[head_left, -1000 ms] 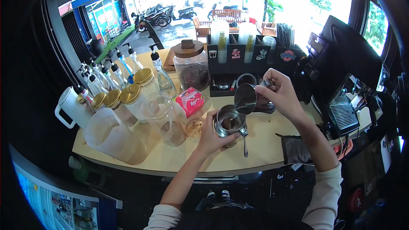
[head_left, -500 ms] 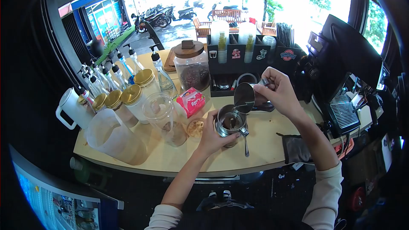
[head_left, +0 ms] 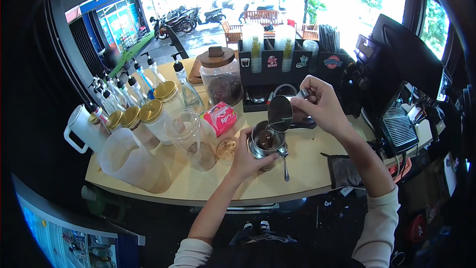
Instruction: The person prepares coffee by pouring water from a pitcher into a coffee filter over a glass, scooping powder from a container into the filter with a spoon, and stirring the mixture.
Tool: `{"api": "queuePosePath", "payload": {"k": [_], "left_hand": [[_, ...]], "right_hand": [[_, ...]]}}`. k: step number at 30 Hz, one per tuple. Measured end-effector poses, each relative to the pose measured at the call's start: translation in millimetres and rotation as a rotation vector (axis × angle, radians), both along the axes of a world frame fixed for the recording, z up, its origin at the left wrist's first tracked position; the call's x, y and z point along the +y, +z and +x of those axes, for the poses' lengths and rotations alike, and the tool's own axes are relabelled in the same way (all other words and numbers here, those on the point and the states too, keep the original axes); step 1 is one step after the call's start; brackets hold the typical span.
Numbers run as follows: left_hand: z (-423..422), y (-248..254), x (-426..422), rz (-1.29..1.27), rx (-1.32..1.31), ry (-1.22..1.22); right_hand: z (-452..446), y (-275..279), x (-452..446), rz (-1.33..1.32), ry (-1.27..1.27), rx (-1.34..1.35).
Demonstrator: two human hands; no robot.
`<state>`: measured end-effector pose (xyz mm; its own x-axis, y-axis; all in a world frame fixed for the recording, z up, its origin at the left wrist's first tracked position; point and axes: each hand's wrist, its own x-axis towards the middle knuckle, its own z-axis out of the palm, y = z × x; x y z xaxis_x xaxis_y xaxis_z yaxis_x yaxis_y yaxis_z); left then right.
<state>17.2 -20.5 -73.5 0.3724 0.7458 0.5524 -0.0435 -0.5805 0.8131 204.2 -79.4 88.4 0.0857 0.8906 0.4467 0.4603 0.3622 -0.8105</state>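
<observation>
My right hand (head_left: 322, 105) grips a metal pitcher (head_left: 280, 115) by its handle, tilted over a round metal coffee dripper (head_left: 259, 151). A thin stream of clear liquid runs from the pitcher's lip onto the dark brown contents. Thumb and fingers of my left hand (head_left: 246, 158) are wrapped round the dripper's left and near side. What stands beneath the dripper is mostly hidden. A spoon (head_left: 286, 169) points toward me at the dripper's right. Left of my left hand lie a round lid (head_left: 226, 150) and a clear plastic jar (head_left: 188, 136).
Gold-lidded jars (head_left: 151, 111), pump bottles (head_left: 184, 87) and a frosted jug (head_left: 124, 161) crowd the left. A pink packet (head_left: 220, 119) and a wooden-lidded jar (head_left: 220, 77) stand behind. Farther back is a black cup organiser (head_left: 297, 64); a grey cloth (head_left: 345, 171) lies right.
The pitcher is tipped slightly differently and the liquid stream still runs. The dripper's contents look a little darker. My left hand keeps its hold, and the whole view has shifted slightly.
</observation>
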Motion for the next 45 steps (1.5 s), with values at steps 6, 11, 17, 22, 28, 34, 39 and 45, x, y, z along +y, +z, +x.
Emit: {"api": "queuePosePath", "payload": {"k": [6, 11, 17, 22, 28, 34, 39, 45], "left_hand": [[-0.2, 1.9, -0.3, 0.022, 0.004, -0.002], [0.2, 0.8, -0.5, 0.013, -0.009, 0.003], [0.7, -4.2, 2.3, 0.008, -0.012, -0.013], [-0.2, -0.6, 0.5, -0.004, -0.011, -0.017], [0.2, -1.3, 0.5, -0.02, -0.015, -0.033], [-0.6, 1.7, -1.3, -0.007, 0.002, -0.023], [-0.8, 1.0, -0.8, 0.029, 0.02, -0.002], [0.5, -6.4, 3.3, 0.033, 0.003, 0.007]], "right_hand": [[4.3, 1.1, -5.2, -0.013, 0.005, -0.007], [12.6, 0.3, -7.0, -0.012, -0.006, -0.016], [14.9, 1.2, -5.7, -0.055, -0.004, 0.068], [11.9, 3.0, -1.4, -0.047, -0.004, 0.092], [7.2, 1.3, 6.8, -0.026, -0.005, 0.049], [3.8, -1.5, 6.8, 0.006, -0.004, 0.046], [28.0, -19.2, 10.9, 0.033, -0.054, -0.005], [54.4, -55.9, -1.2, -0.013, -0.093, 0.612]]}}
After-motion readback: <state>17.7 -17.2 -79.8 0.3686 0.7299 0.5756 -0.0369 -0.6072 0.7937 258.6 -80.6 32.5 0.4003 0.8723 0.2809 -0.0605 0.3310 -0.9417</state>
